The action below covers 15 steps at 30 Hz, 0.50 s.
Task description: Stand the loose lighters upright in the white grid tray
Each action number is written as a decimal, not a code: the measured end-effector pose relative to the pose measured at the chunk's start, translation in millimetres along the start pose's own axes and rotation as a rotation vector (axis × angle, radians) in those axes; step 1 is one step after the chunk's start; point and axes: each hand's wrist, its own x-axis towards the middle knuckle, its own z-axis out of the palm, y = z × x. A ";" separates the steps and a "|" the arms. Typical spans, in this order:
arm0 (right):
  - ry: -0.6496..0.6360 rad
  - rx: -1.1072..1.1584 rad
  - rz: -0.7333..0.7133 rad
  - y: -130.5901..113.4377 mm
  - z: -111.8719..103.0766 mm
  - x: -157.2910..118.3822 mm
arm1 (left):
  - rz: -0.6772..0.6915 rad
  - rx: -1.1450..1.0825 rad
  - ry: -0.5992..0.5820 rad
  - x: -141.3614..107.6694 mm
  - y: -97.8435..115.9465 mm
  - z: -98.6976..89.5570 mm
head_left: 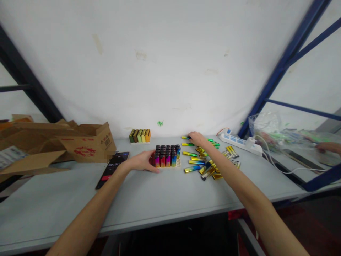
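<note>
Black-topped lighters (165, 156) in shiny red, purple and blue stand upright in rows in a white tray (179, 164) at the middle of the table. My left hand (144, 160) is wrapped round the tray's left side, thumb at the front and the other fingers partly hidden behind the lighters. Over on the right, loose metallic yellow, green and blue lighters (192, 169) lie flat in a row and a heap. My right hand (198, 138) reaches to the back of them, its fingers closed at the dark end of a yellow-green lighter (185, 137).
A block of green-to-orange lighters (140, 136) stands near the wall. On the left are a phone (112, 170) showing a timer and open cardboard boxes (85, 144). A white power strip (241, 144) lies right, near a blue frame (269, 85). Another person's hand (329, 147) shows beyond it.
</note>
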 end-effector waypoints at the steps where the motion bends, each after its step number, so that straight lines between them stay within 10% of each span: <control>1: 0.000 0.000 -0.004 0.1 -1.1 -3.1 | 0.001 -0.002 0.002 0.0 -0.5 0.2; 9: 0.111 0.137 -0.021 14.3 -16.5 -33.7 | -0.003 0.028 0.014 1.0 -2.3 0.2; 15: 0.472 0.931 0.182 14.6 -33.2 -60.4 | 0.009 0.040 0.001 2.1 -4.1 -0.2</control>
